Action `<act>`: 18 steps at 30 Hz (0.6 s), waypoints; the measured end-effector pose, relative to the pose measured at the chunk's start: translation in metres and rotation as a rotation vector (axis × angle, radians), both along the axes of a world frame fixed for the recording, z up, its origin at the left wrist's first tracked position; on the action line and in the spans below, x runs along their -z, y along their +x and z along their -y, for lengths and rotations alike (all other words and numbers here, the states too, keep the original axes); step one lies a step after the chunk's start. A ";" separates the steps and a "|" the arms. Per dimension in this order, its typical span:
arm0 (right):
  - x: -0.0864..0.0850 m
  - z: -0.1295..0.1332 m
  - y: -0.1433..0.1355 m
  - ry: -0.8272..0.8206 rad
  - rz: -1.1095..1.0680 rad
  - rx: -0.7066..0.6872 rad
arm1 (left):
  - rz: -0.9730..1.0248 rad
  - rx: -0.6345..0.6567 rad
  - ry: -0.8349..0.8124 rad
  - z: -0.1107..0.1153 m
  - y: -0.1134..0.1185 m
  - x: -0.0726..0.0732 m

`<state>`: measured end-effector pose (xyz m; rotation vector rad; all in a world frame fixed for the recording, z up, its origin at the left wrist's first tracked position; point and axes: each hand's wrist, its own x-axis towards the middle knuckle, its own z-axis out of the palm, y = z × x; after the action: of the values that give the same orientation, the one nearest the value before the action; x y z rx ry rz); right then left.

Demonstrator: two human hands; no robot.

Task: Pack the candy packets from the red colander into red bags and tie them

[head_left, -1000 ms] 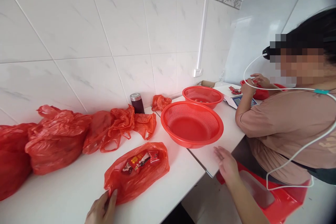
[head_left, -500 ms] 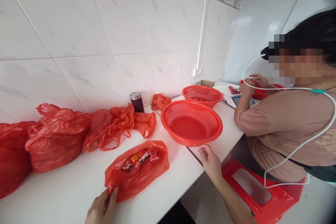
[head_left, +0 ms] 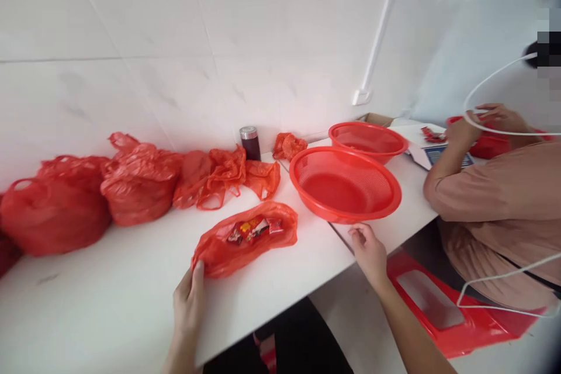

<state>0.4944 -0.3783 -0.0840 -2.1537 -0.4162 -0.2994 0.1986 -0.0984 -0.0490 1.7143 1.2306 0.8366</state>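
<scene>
A red plastic bag lies on its side on the white table, its mouth spread wide. Inside it, several small wrapped snack packets show, mostly red with yellow and white print. My left hand pinches the bag's near left edge between thumb and fingers. Just below the rim of a red perforated basket, my right hand hovers by the table's front edge. Its fingers are loosely curled together, and nothing shows in them. No packets are visible in that basket.
Filled red bags and crumpled ones line the wall, near a dark tumbler. A second red basket stands behind the first. At right, a co-worker sits by a scale; a red stool stands below.
The view has turned left, so the table's things appear farther right. The bag's mouth looks a little narrower. My left hand keeps hold of the bag, and my right hand stays near the basket.
</scene>
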 end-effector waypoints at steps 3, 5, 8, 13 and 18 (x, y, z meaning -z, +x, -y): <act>0.003 0.000 -0.004 0.048 -0.053 -0.015 | 0.083 -0.010 0.033 0.002 0.000 0.002; -0.001 -0.005 -0.014 0.136 -0.139 -0.095 | 0.144 -0.002 0.063 0.002 0.000 0.003; -0.021 -0.029 -0.037 0.263 -0.263 -0.340 | 0.230 -0.006 0.075 0.001 0.000 0.005; -0.080 -0.121 -0.049 0.247 -0.009 -0.612 | 0.301 0.043 0.070 0.000 0.001 0.009; -0.108 -0.229 -0.019 -0.228 0.176 -0.640 | 0.264 0.127 0.028 -0.004 0.000 0.010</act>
<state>0.4757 -0.1491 0.0239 -2.0858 -1.2526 -0.0766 0.1990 -0.0948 -0.0591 1.6257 0.9284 0.9718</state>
